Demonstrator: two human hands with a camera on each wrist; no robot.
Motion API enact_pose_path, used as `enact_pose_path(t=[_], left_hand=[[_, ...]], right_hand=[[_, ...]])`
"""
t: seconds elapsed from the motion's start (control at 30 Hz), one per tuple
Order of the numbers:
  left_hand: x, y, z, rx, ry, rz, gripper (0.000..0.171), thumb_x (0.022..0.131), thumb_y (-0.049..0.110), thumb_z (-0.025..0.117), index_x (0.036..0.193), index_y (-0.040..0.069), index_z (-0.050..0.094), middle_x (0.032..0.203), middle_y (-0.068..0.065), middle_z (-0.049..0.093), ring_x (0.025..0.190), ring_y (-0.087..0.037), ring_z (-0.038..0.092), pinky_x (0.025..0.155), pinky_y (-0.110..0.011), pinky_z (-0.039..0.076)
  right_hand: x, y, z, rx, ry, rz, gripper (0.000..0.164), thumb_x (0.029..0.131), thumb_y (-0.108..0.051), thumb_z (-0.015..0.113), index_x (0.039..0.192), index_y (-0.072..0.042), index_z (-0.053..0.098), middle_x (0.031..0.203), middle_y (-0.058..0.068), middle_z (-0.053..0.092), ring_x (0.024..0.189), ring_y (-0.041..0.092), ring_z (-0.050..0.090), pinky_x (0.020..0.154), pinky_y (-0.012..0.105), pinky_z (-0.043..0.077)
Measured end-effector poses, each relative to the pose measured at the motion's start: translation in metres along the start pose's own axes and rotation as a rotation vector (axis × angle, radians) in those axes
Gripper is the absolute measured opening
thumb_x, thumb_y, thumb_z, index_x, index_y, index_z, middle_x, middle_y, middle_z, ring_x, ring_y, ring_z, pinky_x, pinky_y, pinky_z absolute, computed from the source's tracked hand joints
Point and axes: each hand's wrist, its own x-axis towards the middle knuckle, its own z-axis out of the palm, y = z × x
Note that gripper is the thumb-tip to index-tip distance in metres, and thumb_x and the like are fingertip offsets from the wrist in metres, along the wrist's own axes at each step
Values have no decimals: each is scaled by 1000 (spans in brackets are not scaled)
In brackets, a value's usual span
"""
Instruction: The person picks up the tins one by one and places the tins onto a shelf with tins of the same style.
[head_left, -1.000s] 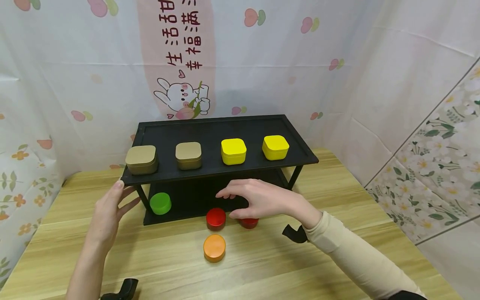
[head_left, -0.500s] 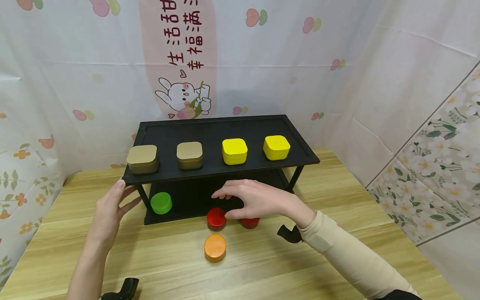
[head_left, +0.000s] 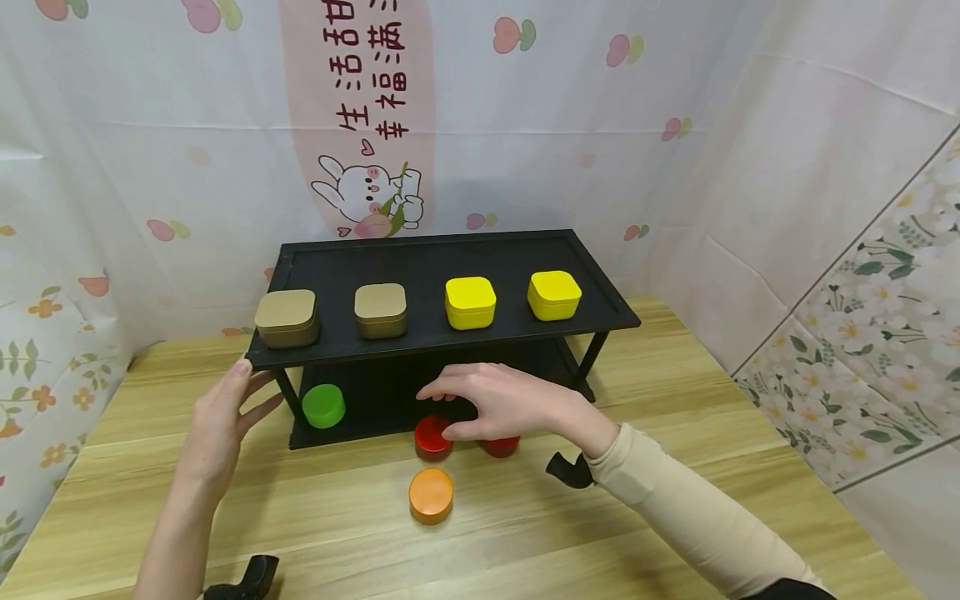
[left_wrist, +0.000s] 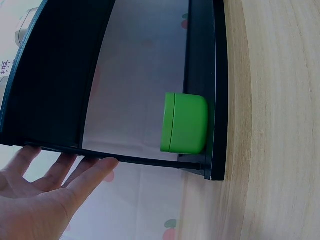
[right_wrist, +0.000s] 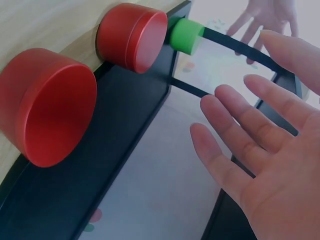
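Right wrist: farther red container [right_wrist: 120,37] (round) sits apart from fingers [right_wrist: 214,108].

The head view looks forward and down from above the near side of the table [head_left: 322,550], far enough off to take in the whole black rack [head_left: 427,257], both hands and the flowered cloth [head_left: 540,158] behind. From the left hand [head_left: 217,421], the left wrist view faces the rack's left end close up, its picture lying sideways: upper deck to the left, tabletop to the right. The right wrist view looks past the right hand [head_left: 502,402] along the rack towards that same end, tabletop at upper left, with two red tubs [right_wrist: 134,37] very near. Head and right wrist share those tubs; all three views share the green tub [left_wrist: 187,123] and the left hand.
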Motion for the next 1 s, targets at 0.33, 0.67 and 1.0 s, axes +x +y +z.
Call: enact_pose_path(t=[0.33,0.67,1.0], left_hand=[[1,0,2,-10,9,1,32,113,29,41,135,29,64,134,16,58,120,3,59,90,-14,61],[1,0,1,-5,9,-5,32,112,30,41,133,30,65,134,16,57,120,3,59,90,-13,61],[1,1,1,-2,15,-6,32,112,30,41,135,30,64,134,15,57,120,3,58,90,-13,61]], right_hand=[[6,1,8,-3,-13,32,49,97,-33,72,143,-21,60,140,-3,63,122,16,65,106,31,58],[11,6,16,-17,-21,53,49,96,-33,72,143,-22,60,143,-2,63,124,16,62,108,34,57],[18,6,20,4,-38,76,50,96,-29,73,142,-18,61,141,4,64,121,22,64,104,35,59]])
